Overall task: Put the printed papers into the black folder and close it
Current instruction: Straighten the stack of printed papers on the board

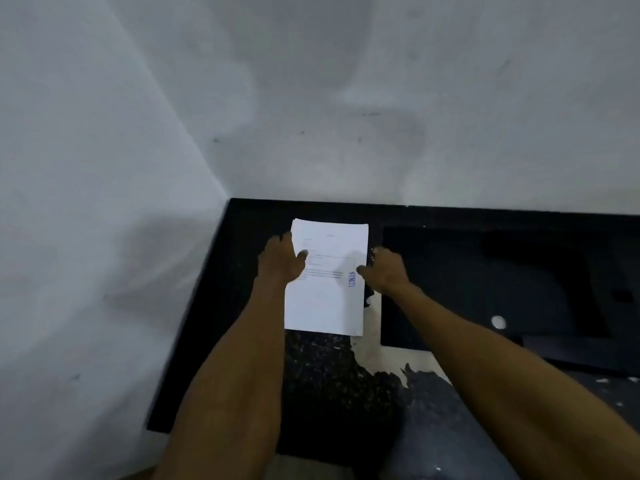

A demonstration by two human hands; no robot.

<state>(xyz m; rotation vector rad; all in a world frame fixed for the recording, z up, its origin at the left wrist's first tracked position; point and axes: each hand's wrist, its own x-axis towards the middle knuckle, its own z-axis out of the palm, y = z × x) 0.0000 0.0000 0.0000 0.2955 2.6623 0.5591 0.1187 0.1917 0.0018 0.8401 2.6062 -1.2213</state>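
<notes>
Two bare forearms reach from the bottom edge over the dark speckled counter [329,375] set into a corner of grey walls. From left to right: the left hand [282,259] clasps the left edge of the printed papers [327,292], thumb on top, and the right hand [386,270] pinches their right edge. Just right of the papers lies the black folder [485,282], flat and closed, its round metal snap [498,321] showing.

printed papers [325,299] text too blurred to read, black folder [485,282] cut off at right edge
</notes>
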